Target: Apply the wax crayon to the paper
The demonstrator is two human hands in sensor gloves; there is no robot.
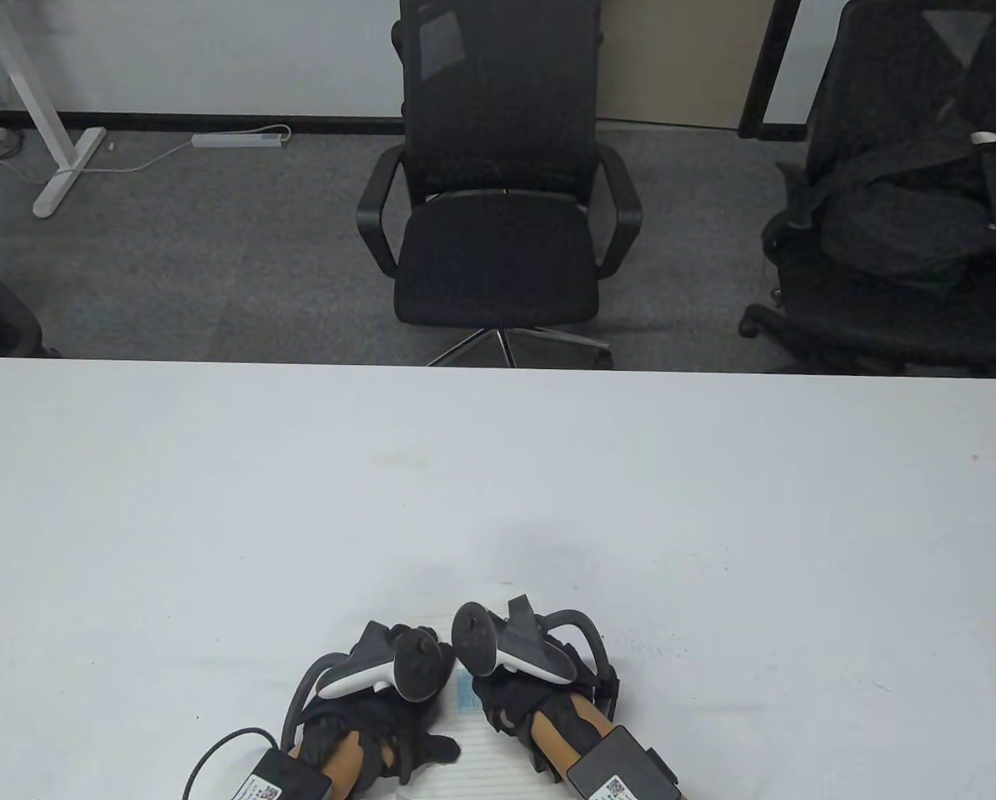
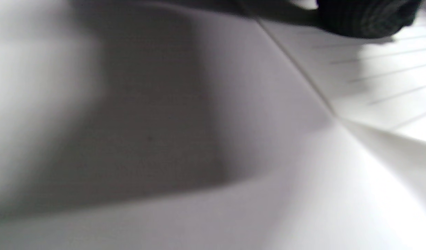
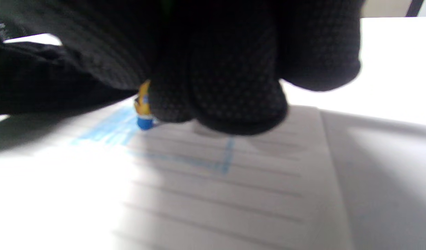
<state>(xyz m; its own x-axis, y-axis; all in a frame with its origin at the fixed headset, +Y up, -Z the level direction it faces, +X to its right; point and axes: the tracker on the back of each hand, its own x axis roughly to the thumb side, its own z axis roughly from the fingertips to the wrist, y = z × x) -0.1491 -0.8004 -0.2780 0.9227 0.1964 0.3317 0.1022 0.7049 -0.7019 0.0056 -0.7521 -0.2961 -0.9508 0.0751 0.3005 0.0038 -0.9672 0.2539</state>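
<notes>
A short, brittle blue wax crayon (image 3: 143, 119) is pinched low by the right hand (image 1: 539, 708) on thin lined white paper (image 1: 481, 754), pressed at nine o'clock by the left hand (image 1: 364, 733); its grip cannot be told

Even overhead room light falls bright on the tabletop (image 1: 214, 517), with a soft shadow pooled just beyond the hands. Both wrist views are blurred and out of focus. The lined paper (image 3: 233, 194) glares white at its left side.

No legible text; labels blurred.
</notes>
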